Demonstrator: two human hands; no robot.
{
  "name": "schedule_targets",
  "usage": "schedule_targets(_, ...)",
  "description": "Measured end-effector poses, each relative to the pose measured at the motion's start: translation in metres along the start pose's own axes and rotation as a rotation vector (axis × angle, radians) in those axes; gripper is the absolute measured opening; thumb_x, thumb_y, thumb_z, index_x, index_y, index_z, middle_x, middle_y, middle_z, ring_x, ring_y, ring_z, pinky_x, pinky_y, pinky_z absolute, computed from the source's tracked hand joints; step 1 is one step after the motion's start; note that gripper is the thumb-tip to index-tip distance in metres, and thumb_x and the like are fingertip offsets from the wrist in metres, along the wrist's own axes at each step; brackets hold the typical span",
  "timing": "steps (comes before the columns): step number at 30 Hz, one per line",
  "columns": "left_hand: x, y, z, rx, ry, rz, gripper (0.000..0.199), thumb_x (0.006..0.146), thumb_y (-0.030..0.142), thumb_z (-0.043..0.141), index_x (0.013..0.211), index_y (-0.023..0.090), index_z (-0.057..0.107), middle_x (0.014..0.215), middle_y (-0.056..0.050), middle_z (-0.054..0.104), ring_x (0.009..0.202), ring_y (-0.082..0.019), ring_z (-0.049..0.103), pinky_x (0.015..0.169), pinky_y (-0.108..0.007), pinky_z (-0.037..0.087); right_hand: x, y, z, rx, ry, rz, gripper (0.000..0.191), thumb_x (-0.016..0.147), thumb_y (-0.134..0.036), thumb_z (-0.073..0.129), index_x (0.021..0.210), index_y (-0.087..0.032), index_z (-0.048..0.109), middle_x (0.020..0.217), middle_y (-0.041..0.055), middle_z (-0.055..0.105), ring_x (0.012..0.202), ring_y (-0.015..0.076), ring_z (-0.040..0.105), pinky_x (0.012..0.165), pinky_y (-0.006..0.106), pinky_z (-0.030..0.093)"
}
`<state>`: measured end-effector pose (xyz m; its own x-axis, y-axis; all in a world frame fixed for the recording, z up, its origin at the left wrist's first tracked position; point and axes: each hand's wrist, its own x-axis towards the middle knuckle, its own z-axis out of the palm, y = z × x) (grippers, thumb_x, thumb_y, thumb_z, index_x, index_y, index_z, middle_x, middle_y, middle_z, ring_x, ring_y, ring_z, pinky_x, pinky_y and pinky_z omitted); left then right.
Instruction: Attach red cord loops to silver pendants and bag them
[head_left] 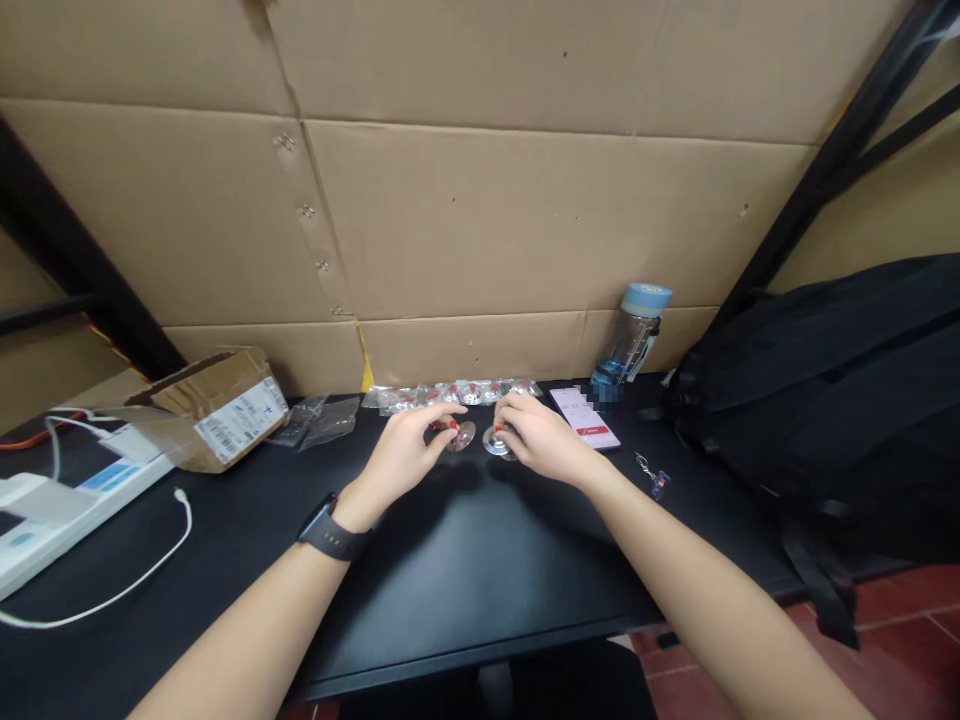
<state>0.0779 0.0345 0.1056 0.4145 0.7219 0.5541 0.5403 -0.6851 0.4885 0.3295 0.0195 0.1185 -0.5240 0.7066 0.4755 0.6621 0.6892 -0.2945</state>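
Above the middle of the black desk (450, 560), my left hand (409, 445) pinches a thin, round, shiny metal disc (464, 437) between thumb and fingers. A little to the right, my right hand (529, 430) is closed on another shiny metal disc (494, 441), which has a raised centre. A small gap separates the two discs. Bits of red show at the fingertips of both hands; what they are is too small to tell. Just behind the hands lies a row of clear plastic packets (469, 392) with shiny round and red pieces inside.
An open cardboard box (225, 415), clear bags (326, 422), a white power strip (82, 510) and a white cable (142, 580) are on the left. To the right are a phone (585, 420), a water bottle (630, 340), a keychain (658, 484) and a black backpack (832, 410).
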Motion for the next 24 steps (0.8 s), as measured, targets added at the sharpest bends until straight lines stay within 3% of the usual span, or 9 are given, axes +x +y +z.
schedule_targets(6, 0.002, 0.002, -0.001, -0.218, 0.086, -0.166, 0.015, 0.089, 0.034, 0.066, 0.09, 0.021, 0.074, 0.091, -0.004, 0.078, 0.084, -0.02, 0.072, 0.081, -0.032, 0.055, 0.003, 0.0, 0.0, 0.107, 0.099, 0.036, 0.008, 0.097, -0.019, 0.056, 0.09, -0.02, 0.061, 0.1, 0.0074, 0.064, 0.096, 0.0223, 0.06, 0.088, 0.037, 0.048)
schedule_targets(10, 0.003, 0.002, 0.004, -0.392, 0.103, -0.279, 0.018, 0.083, 0.037, 0.073, 0.083, 0.019, 0.073, 0.087, -0.007, 0.078, 0.083, -0.022, 0.072, 0.08, -0.034, 0.056, 0.006, -0.004, 0.001, 0.321, 0.213, 0.176, 0.012, 0.099, -0.029, 0.056, 0.093, -0.021, 0.062, 0.084, 0.0032, 0.067, 0.075, 0.0178, 0.06, 0.069, 0.03, 0.046)
schedule_targets(13, 0.003, 0.003, 0.01, -0.568, 0.147, -0.377, 0.022, 0.078, 0.037, 0.079, 0.083, 0.017, 0.071, 0.086, -0.008, 0.078, 0.085, -0.023, 0.074, 0.081, -0.035, 0.056, 0.006, -0.007, 0.005, 0.46, 0.259, 0.239, 0.014, 0.098, -0.034, 0.057, 0.096, -0.021, 0.063, 0.088, 0.0037, 0.071, 0.076, 0.0174, 0.063, 0.067, 0.028, 0.046)
schedule_targets(16, 0.002, 0.003, 0.014, -0.631, 0.122, -0.382, 0.023, 0.077, 0.038, 0.079, 0.081, 0.017, 0.069, 0.087, -0.007, 0.078, 0.085, -0.022, 0.074, 0.083, -0.035, 0.056, 0.004, -0.009, 0.009, 0.506, 0.149, 0.223, 0.015, 0.096, -0.034, 0.06, 0.095, -0.02, 0.065, 0.092, 0.0039, 0.073, 0.072, 0.0157, 0.063, 0.065, 0.028, 0.046)
schedule_targets(20, 0.0, -0.003, 0.016, -0.385, -0.052, -0.275, 0.017, 0.079, 0.035, 0.077, 0.077, 0.019, 0.07, 0.085, -0.004, 0.077, 0.084, -0.021, 0.072, 0.085, -0.035, 0.054, 0.002, -0.007, 0.018, 0.42, -0.095, 0.19, 0.009, 0.091, -0.028, 0.066, 0.09, -0.02, 0.07, 0.082, 0.001, 0.074, 0.067, 0.0138, 0.063, 0.066, 0.026, 0.045)
schedule_targets(24, -0.004, -0.013, 0.02, -0.225, -0.18, -0.264, 0.011, 0.079, 0.031, 0.074, 0.079, 0.022, 0.067, 0.086, -0.001, 0.077, 0.087, -0.021, 0.072, 0.086, -0.034, 0.052, -0.001, -0.005, 0.032, 0.327, -0.207, 0.189, 0.004, 0.085, -0.024, 0.072, 0.084, -0.02, 0.07, 0.072, -0.0008, 0.07, 0.067, 0.0139, 0.064, 0.067, 0.025, 0.044)
